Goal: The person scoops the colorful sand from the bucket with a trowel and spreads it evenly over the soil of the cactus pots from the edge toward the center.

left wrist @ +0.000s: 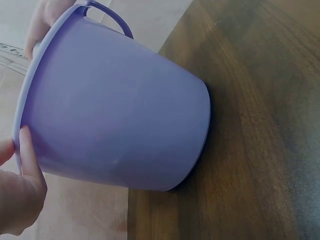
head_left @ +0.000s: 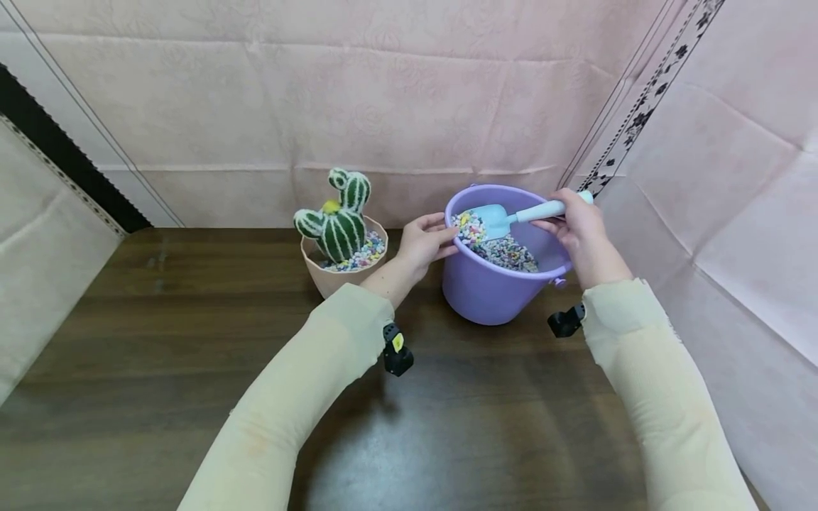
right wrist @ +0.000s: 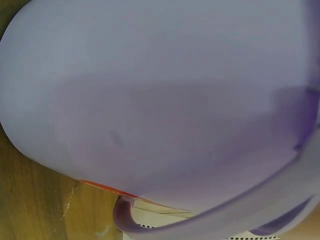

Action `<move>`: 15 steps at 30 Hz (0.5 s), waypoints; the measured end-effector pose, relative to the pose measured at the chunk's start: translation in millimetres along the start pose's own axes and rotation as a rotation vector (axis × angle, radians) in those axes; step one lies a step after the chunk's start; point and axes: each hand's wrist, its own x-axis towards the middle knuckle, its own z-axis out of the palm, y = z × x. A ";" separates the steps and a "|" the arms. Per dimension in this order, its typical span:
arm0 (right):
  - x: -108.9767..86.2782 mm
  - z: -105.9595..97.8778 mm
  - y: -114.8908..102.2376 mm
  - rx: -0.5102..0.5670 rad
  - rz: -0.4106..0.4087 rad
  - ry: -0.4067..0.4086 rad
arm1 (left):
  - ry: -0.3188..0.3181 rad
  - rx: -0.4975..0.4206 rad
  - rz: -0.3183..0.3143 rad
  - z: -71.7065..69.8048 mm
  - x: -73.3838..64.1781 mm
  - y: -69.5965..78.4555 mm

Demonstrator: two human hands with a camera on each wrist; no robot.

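Observation:
A purple bucket (head_left: 479, 294) stands on the wooden surface, holding multicoloured pebbles (head_left: 514, 255). My left hand (head_left: 418, 247) grips the left side of its rim; in the left wrist view a finger (left wrist: 30, 155) lies along the outer wall, the thumb at the rim. From the right, my right hand (head_left: 583, 226) holds a light blue toy shovel (head_left: 540, 212) by its handle. The shovel's blade is inside the bucket, tilted against the pebbles near the left side. The bucket's wall (right wrist: 150, 100) fills the right wrist view, where the right hand is hidden.
Left of the bucket, a knitted green cactus (head_left: 344, 235) with a yellow flower sits in a beige pot (head_left: 329, 281) with coloured pebbles. The bucket's carry handle (right wrist: 235, 205) hangs on its side. Pale cloth walls (head_left: 396, 106) close off the back and both sides.

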 end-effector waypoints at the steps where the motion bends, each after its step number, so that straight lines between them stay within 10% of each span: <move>1: -0.3 -0.4 -0.8 0.008 0.008 0.004 | 0.002 0.003 0.002 -0.2 -1.0 -0.3; 15: 0.2 -8.2 -12.0 0.158 0.075 0.031 | -0.032 -0.071 0.101 -33.3 -20.3 0.0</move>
